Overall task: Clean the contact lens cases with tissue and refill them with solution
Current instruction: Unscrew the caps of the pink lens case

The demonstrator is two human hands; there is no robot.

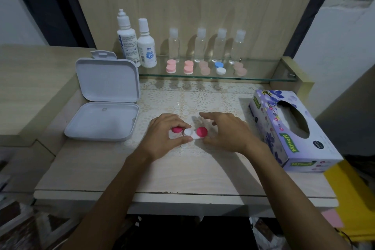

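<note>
Case: white plastic contact lens case with magenta round caps [191,133], centre of table, one cap removed.
Left hand [162,136]: case pinched.
Right hand [225,132]: fingers spread, nothing gripped.
Progress: judged early; purple tissue box [292,128] right, white solution bottles [136,46] far left, apparently unused.

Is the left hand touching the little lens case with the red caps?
Touching. The head view shows the left hand pinching the lens case: its thumb lies along the case's near edge and its fingers hold a red cap.

Magenta-capped white lens case [192,133]; floral lilac tissue box [292,128]
</note>
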